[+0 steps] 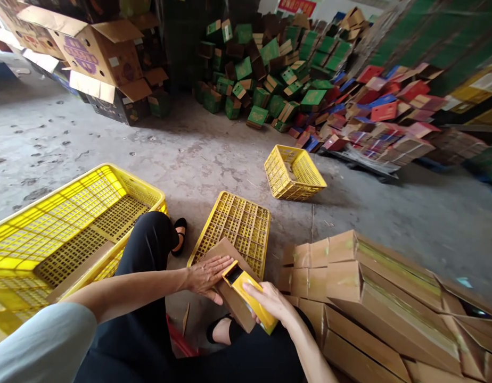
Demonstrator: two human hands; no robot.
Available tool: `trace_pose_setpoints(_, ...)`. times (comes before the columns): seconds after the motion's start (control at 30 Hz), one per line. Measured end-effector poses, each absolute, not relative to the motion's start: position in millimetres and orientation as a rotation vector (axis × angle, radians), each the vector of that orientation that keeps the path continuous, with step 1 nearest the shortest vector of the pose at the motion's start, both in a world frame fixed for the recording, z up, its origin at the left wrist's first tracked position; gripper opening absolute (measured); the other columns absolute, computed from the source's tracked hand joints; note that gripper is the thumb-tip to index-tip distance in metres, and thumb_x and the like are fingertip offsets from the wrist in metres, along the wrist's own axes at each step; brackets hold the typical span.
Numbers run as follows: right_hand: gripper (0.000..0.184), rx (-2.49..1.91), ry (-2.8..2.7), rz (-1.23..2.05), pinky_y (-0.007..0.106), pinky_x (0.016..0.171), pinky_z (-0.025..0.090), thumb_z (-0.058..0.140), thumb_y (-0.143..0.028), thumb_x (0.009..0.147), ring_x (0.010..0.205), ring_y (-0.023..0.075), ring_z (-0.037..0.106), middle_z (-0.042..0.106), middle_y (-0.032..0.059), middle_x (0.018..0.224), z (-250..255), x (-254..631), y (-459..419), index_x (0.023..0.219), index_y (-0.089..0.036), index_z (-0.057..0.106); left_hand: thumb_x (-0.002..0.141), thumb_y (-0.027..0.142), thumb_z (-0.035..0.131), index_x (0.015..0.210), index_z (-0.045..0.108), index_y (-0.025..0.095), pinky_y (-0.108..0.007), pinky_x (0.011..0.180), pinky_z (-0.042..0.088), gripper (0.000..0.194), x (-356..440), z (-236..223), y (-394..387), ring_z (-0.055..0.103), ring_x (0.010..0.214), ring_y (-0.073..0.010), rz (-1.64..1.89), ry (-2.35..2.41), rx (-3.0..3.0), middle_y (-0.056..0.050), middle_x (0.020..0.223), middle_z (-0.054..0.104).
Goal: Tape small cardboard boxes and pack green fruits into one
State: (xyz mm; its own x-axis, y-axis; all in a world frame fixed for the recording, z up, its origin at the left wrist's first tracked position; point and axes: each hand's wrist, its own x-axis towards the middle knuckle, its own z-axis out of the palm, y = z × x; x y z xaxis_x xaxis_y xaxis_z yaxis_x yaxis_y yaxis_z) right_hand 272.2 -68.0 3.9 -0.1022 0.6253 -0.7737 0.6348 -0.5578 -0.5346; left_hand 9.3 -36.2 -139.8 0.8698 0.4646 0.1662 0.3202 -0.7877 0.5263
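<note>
A small brown cardboard box (238, 306) rests tilted between my knees, partly over an upturned yellow plastic crate (240, 226). My left hand (208, 276) lies flat on the box's far end, fingers stretched out. A yellow tape dispenser (249, 295) with a dark opening at its front is in my right hand (270, 302). My right fingers wrap round it, thumb on top. The dispenser sits over the box's top, its front end close to my left fingertips. The grip hides part of its near end and the underside.
A large yellow crate (106, 173) stands at the left with flat cardboard inside. Stacked brown boxes (393, 303) are close on my right. Ahead is a smaller yellow crate (296, 181). Behind it are heaped green boxes (276, 103), red and blue boxes (384, 110) and open cartons (106, 58).
</note>
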Motion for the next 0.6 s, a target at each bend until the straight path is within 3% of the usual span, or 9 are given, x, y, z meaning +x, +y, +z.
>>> trace_pose_setpoints(0.3, 0.046, 2.073, 1.460, -1.833, 0.028, 0.049, 0.057, 0.056, -0.066, 0.095, 0.050, 0.0232, 0.072, 0.072, 0.0057, 0.056, -3, 286, -75, 0.087, -0.020, 0.061, 0.097, 0.077, 0.053, 0.171, 0.000, 0.007, -0.048, 0.135, 0.015, 0.115, 10, -140, -30, 0.013, 0.164, -0.0369, 0.343, 0.538, 2.597, -0.026, 0.175, 0.010)
trace_pose_setpoints(0.6, 0.049, 2.080, 1.491, -1.835, 0.027, 0.047, 0.055, 0.057, -0.067, 0.095, 0.049, 0.0215, 0.070, 0.072, 0.0066, 0.056, -5, 295, -76, 0.085, -0.019, 0.064, 0.092, 0.082, 0.055, 0.171, -0.002, 0.009, -0.057, 0.133, 0.016, 0.122, 21, -138, -41, 0.007, 0.164, -0.0431, 0.337, 0.576, 2.646, -0.024, 0.176, 0.011)
